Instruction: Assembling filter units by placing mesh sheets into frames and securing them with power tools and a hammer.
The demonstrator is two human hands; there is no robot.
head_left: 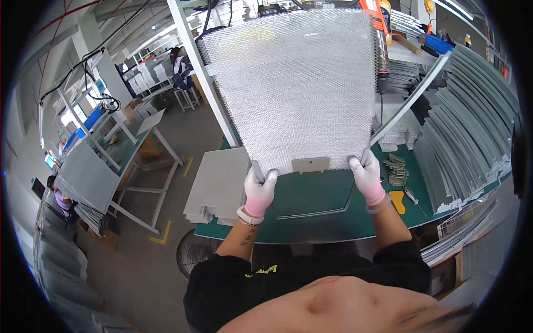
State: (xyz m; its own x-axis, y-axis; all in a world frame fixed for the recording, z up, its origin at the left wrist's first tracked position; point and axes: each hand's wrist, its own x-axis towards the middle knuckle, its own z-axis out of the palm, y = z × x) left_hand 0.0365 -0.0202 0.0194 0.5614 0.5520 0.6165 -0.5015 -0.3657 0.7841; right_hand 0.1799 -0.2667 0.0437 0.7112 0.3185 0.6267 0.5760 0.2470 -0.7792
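Both gloved hands hold up a large silver mesh panel [300,89] by its near corners, raised over a green-topped workbench [277,227]. My left hand [260,188] is closed on the near left corner, thumb on top. At the near right corner my right hand [367,176] grips in the same way. A small flat metal tab [311,165] sits at the middle of the panel's near edge. Below it a thin metal frame [316,215] lies on the bench, its far part hidden by the mesh.
Left on the bench is a stack of pale grey panels [216,180]. Right of my right hand are small metal brackets [396,169], a yellow scraper [397,202] and a screwdriver [411,194]. Long metal strips [466,122] stand stacked at the right. A power driver [382,61] hangs behind the mesh.
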